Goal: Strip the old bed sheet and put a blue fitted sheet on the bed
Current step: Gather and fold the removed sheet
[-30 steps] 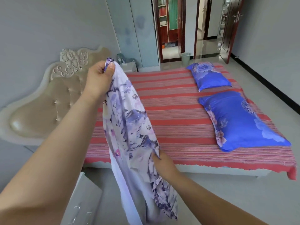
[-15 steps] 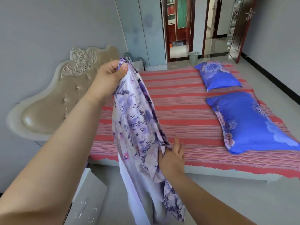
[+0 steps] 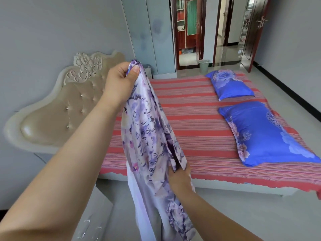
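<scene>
While the bed (image 3: 199,129) lies ahead of us under its red striped cover, we start at its left end, where the padded cream headboard (image 3: 57,117) stands against the grey wall and a pale nightstand (image 3: 97,216) sits just beside the bed's near left corner. Our left hand (image 3: 119,84), raised above that end of the bed, pinches the top of a purple floral sheet (image 3: 149,136) between thumb and curled fingers. The sheet hangs bunched and clear of the mattress, its lower folds dropping past the bed's near scalloped edge. Lower down, our right hand (image 3: 179,178) grips a fold of the same sheet at about that edge. Toward the bed's right end two blue floral pillows (image 3: 265,134) lie side by side. Bare grey floor (image 3: 243,213) runs along the near side, and past the far side stands a small bin (image 3: 203,66) by an open doorway.
</scene>
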